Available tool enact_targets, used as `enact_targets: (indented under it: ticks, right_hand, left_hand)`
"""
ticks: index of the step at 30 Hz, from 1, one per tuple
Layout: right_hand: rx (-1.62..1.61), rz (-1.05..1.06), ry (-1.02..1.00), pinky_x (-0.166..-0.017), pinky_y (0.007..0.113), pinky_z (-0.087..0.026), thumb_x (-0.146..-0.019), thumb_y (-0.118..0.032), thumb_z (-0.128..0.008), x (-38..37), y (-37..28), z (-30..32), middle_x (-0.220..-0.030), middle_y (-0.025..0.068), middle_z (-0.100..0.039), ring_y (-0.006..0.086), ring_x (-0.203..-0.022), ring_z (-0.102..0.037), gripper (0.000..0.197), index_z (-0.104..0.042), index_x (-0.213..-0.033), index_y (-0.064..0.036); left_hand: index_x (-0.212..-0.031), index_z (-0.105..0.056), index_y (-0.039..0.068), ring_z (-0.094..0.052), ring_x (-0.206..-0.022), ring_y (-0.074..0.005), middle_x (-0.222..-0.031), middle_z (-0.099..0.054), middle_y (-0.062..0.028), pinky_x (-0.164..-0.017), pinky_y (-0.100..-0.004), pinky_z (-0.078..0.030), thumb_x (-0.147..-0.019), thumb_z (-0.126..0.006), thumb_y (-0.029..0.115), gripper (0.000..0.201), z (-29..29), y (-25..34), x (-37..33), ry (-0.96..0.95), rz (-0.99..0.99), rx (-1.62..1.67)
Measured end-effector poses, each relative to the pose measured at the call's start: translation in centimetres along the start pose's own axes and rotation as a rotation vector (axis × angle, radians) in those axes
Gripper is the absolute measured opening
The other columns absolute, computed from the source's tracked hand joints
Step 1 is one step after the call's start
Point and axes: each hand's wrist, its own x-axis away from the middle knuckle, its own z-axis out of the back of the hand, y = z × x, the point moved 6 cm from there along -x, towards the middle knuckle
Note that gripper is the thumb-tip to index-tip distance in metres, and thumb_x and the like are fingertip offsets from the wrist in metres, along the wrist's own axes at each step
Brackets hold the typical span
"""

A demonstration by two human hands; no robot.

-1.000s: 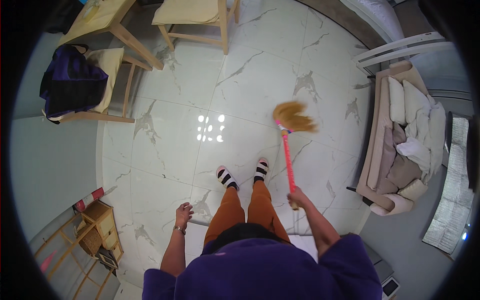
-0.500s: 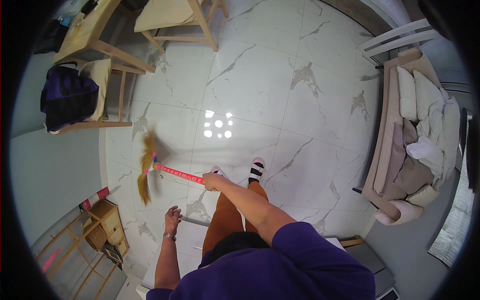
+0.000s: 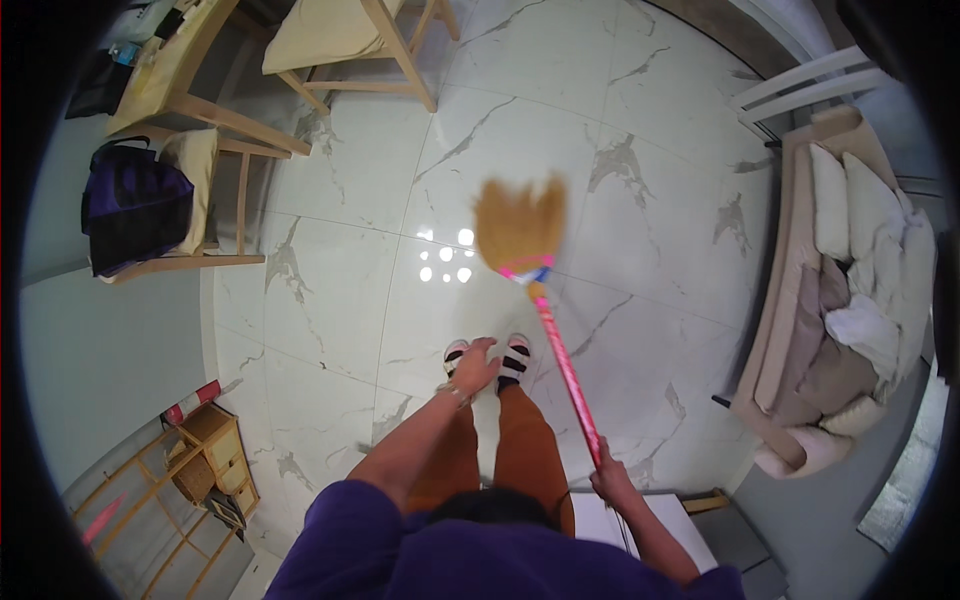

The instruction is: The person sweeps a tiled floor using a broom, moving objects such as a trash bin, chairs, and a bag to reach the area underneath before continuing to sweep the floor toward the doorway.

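Observation:
In my right hand, low on the right, is a broom with a pink-red handle, the fingers wrapped round the handle near its upper end. The broom's tan bristle head, slightly smeared by motion, points away from me over the white marbled floor, a little right of the middle. I cannot tell whether the bristles touch the tiles. My left hand reaches forward over my feet, fingers stretched out, holding nothing and apart from the broom handle.
A beige sofa with piled cushions stands at the right. Far left are a wooden table, a chair, and a purple and black bag on another seat. A small wooden drawer unit sits lower left.
The broom has swung from the left to the front right, its head now pointing forward. My right hand moved right and back with the handle; my left hand moved right and forward.

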Motion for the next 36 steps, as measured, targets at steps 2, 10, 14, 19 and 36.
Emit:
enact_targets:
  ticks: [2, 10, 14, 19, 36]
  right_hand:
    - [0.008, -0.056, 0.011, -0.061, 0.050, -0.043, -0.067, -0.003, -0.047, -3.8, 3.3, -1.4, -0.068, 0.0298, -0.054, 0.0448, -0.066, -0.054, 0.075, -0.010, -0.132, -0.0064]
    - [-0.082, -0.280, 0.083, -0.057, 0.049, -0.043, -0.072, -0.010, -0.051, -14.2, 15.1, -10.1, -0.075, 0.0254, -0.057, 0.0441, -0.067, -0.054, 0.066, -0.018, -0.130, -0.0103]
    - [-0.226, -0.244, 0.111, -0.057, 0.047, -0.045, -0.073, -0.011, -0.054, -17.4, 17.8, -15.6, -0.079, 0.0247, -0.057, 0.0432, -0.068, -0.055, 0.065, -0.020, -0.129, -0.0101]
    - [-0.260, -0.340, 0.069, -0.057, 0.046, -0.045, -0.073, -0.011, -0.055, -18.4, 18.6, -18.2, -0.079, 0.0242, -0.057, 0.0425, -0.067, -0.056, 0.066, -0.020, -0.129, -0.0100]
    - [-0.264, -0.353, -0.109, -0.062, 0.036, -0.049, -0.070, -0.008, -0.057, -15.3, 14.2, -8.1, -0.081, 0.0179, -0.059, 0.0321, -0.069, -0.061, 0.070, -0.020, -0.130, -0.0106]
  left_hand:
    - [-0.118, -0.040, 0.000, -0.042, -0.110, -0.0326, -0.119, -0.043, -0.0177, -0.090, -0.0382, -0.037, -0.074, -0.057, 0.019, 0.051, -3.4, -4.1, -6.0, -0.033, 0.028, -0.074]
    - [-0.133, -0.019, 0.006, -0.014, -0.125, -0.0419, -0.140, -0.015, -0.0099, -0.091, -0.0572, -0.026, -0.075, -0.045, 0.015, 0.064, -11.2, -25.2, -25.4, -0.087, 0.371, -0.665]
    - [-0.134, -0.015, 0.007, -0.017, -0.124, -0.0401, -0.138, -0.016, -0.0112, -0.091, -0.0550, -0.027, -0.073, -0.047, 0.017, 0.069, -12.1, -30.9, -31.1, 0.039, 0.280, -0.805]
    - [-0.134, -0.016, 0.012, -0.027, -0.117, -0.0344, -0.134, -0.021, -0.0094, -0.084, -0.0471, -0.033, -0.074, -0.054, 0.029, 0.074, -13.6, -32.5, -30.9, 0.128, 0.176, -0.877]
    - [-0.069, -0.063, 0.008, -0.061, -0.072, -0.0241, -0.073, -0.061, -0.0109, -0.061, -0.0357, -0.049, -0.071, -0.051, 0.005, 0.012, 11.4, -45.3, -15.7, -0.099, 0.333, -1.313]
